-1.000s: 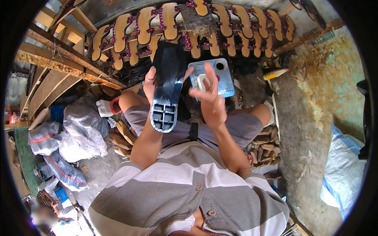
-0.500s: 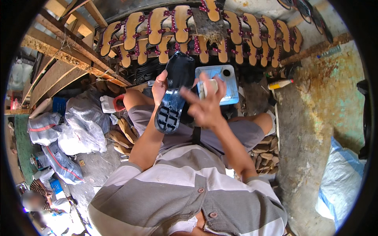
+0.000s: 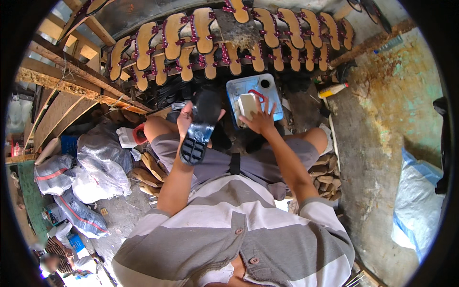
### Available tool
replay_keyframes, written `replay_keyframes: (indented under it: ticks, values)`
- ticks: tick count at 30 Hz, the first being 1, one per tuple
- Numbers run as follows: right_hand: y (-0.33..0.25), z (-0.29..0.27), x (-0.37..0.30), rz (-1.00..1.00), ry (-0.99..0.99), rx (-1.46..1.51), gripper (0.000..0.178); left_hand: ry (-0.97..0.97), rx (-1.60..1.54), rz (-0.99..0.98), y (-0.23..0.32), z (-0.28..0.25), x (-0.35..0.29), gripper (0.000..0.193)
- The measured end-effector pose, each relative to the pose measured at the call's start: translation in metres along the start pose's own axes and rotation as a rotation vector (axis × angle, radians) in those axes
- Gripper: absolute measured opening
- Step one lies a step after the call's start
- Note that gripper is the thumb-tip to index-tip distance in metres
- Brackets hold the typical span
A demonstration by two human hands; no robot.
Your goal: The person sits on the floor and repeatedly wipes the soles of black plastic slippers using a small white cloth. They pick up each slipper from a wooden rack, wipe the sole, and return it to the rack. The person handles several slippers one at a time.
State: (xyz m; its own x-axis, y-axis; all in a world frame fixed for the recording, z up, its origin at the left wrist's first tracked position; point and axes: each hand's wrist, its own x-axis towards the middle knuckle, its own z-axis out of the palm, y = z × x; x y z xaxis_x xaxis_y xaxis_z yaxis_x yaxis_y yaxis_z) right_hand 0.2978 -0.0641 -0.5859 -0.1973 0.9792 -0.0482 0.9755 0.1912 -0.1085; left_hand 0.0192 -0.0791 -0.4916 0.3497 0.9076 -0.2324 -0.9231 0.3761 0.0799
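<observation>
My left hand (image 3: 185, 118) is wrapped round a black shoe sole (image 3: 206, 107), its treaded heel toward me and its middle shiny, raised above my lap. Over a blue box (image 3: 278, 92) in front of me, my right hand (image 3: 263, 121) is open with fingers spread. Its thumb and forefinger lie at the edge of a whitish rectangular block (image 3: 247, 105) on the box top; whether they press on it I cannot tell. Beside the block are a red ring-shaped piece (image 3: 256, 92) and a round dark opening (image 3: 265, 83).
Rows of tan sandals (image 3: 204, 36) with dotted straps stand on a rack ahead. A yellow bottle (image 3: 332, 90) lies right of the box. Plastic sacks (image 3: 103, 153) and wooden shoe lasts (image 3: 146, 174) are at left, more lasts (image 3: 325, 179) at right. Another person (image 3: 57, 258) sits far left.
My right hand has moved away from the sole, down to the block on the blue box. My left hand still holds the sole, now lower and a little left. The view has shifted slightly.
</observation>
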Motion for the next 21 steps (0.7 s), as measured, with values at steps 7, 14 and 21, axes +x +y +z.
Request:
replay_keyframes:
  ticks: [7, 14, 21]
  values:
    - [-0.003, -0.027, -0.045, 0.282, -0.155, 0.688, 0.075, 0.021, 0.003, -0.071, -0.011, 0.032, -0.02, 0.051]
    - [-0.068, -0.094, -0.03, 0.016, 0.168, 1.584, 0.069, -0.027, 0.038, -0.222, -0.035, 0.044, -0.022, 0.048]
    - [-0.064, -0.104, -0.032, -0.201, 0.34, 0.634, 0.047, -0.077, 0.088, -0.213, -0.018, 0.055, -0.028, 0.047]
